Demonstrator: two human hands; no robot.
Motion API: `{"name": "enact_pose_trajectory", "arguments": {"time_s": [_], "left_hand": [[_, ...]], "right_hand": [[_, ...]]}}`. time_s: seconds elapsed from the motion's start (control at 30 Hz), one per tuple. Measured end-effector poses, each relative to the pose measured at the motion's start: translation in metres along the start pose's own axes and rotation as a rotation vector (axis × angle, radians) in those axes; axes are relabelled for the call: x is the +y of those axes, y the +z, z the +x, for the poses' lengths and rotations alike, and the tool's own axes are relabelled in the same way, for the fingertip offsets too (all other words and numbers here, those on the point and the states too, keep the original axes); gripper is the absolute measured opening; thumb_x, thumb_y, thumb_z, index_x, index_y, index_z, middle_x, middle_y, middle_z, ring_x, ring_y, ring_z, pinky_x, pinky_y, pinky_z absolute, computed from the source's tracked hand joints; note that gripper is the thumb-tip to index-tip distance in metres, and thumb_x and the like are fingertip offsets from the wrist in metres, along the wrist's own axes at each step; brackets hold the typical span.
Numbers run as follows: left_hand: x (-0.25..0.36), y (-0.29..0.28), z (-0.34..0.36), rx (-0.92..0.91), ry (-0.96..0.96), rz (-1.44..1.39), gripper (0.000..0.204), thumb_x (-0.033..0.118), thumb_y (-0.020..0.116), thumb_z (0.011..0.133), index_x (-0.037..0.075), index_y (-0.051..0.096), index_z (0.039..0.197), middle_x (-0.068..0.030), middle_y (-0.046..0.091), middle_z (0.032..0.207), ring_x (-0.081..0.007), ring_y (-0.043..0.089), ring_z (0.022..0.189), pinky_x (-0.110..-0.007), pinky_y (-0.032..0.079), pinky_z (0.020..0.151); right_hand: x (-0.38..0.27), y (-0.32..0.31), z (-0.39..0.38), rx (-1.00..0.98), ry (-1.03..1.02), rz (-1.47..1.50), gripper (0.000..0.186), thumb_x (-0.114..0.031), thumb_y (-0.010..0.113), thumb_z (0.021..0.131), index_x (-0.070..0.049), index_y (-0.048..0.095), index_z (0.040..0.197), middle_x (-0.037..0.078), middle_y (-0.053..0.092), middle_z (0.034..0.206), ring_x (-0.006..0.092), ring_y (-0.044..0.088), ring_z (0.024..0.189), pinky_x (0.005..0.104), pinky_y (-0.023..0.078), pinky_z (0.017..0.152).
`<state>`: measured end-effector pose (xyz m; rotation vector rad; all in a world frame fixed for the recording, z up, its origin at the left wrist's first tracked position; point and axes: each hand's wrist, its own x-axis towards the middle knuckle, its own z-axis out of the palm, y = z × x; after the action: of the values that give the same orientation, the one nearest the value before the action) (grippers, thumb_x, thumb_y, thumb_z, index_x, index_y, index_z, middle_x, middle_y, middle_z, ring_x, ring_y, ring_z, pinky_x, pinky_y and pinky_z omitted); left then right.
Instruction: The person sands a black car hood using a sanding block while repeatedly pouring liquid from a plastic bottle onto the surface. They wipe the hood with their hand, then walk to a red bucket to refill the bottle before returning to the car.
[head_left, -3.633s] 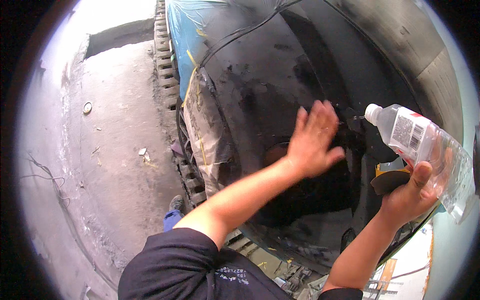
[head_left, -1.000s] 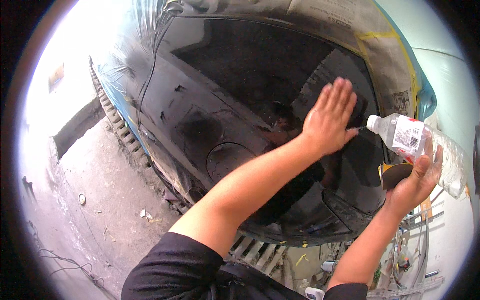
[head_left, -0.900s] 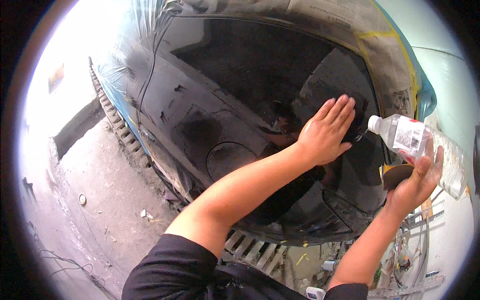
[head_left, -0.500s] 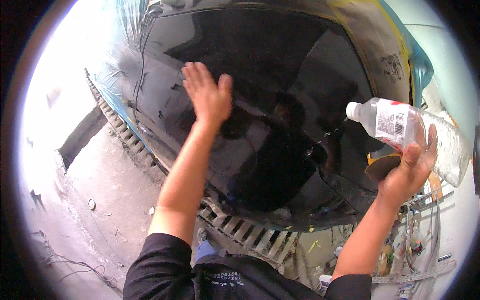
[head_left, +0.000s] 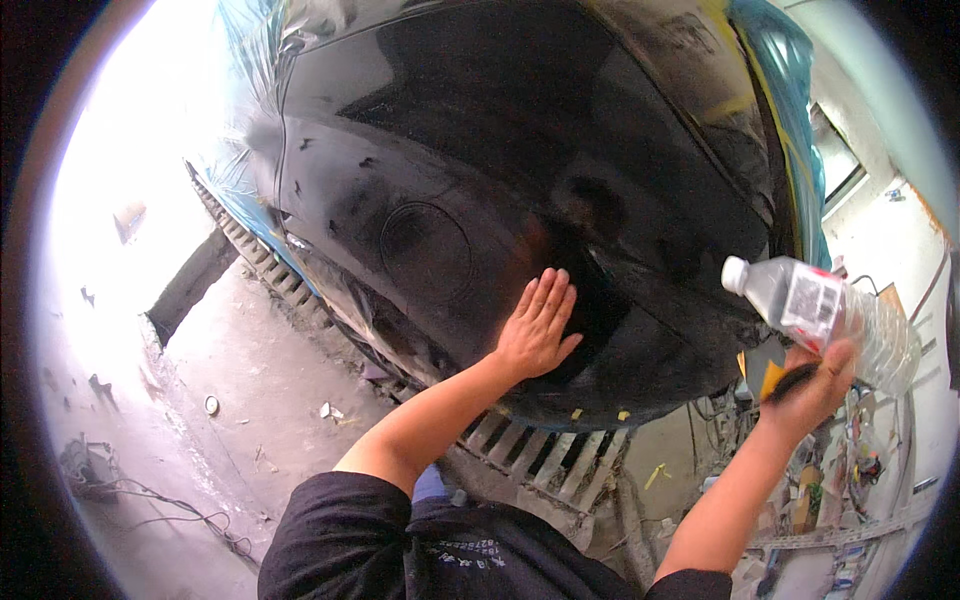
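Below me lies a glossy black car panel (head_left: 480,110) with a faint round line on its left half. My left hand (head_left: 537,325) is open, fingers stretched out, palm down at the panel's near middle. Whether it presses on the surface or hovers just over it, I cannot tell. Off the panel's right edge, my right hand (head_left: 822,385) is closed around a clear plastic bottle (head_left: 885,345). The bottle has a white cap and a white label and tilts with its cap to the left. Under the bottle, the same hand also holds a thin dark piece with a yellow edge (head_left: 785,382).
Blue plastic sheeting (head_left: 785,70) covers the panel's far right and left sides. A slatted grate (head_left: 540,465) runs along the floor at the near edge. Cables (head_left: 190,525) lie at lower left. Assorted clutter (head_left: 830,490) fills the lower right.
My left hand has moved right and nearer to me over the panel. The right hand, still with the bottle, is slightly lower in view. The whole view has shifted a little.
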<state>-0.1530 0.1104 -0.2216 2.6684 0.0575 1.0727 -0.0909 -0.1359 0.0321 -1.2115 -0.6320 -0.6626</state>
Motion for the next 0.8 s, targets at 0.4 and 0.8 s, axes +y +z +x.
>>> {"name": "enact_pose_trajectory", "arguments": {"time_s": [0.4,0.8], "left_hand": [[0.061,-0.037,-0.126,-0.865,-0.345,-0.464,0.062,0.032,0.056,0.096,-0.002,0.039,0.145,-0.0254,0.054,0.135,-0.04,0.056,0.12,-0.045,0.045,0.1],[0.074,-0.006,-0.262,-0.973,0.04,-0.64,0.061,0.035,0.059,0.09,0.002,0.047,0.141,-0.0244,0.056,0.132,-0.0388,0.061,0.109,-0.047,0.049,0.092]], "right_hand": [[0.078,-0.295,-0.208,0.561,1.147,0.184,0.049,-0.062,0.054,0.093,-0.016,0.049,0.076,-0.003,0.041,0.048,0.0106,0.035,0.034,0.0249,0.029,0.032],[0.052,-0.364,-0.508,0.881,1.868,0.33,0.062,-0.075,0.052,0.085,-0.012,0.052,0.081,0.001,0.045,0.064,0.0152,0.036,0.043,0.0287,0.031,0.042]]}}
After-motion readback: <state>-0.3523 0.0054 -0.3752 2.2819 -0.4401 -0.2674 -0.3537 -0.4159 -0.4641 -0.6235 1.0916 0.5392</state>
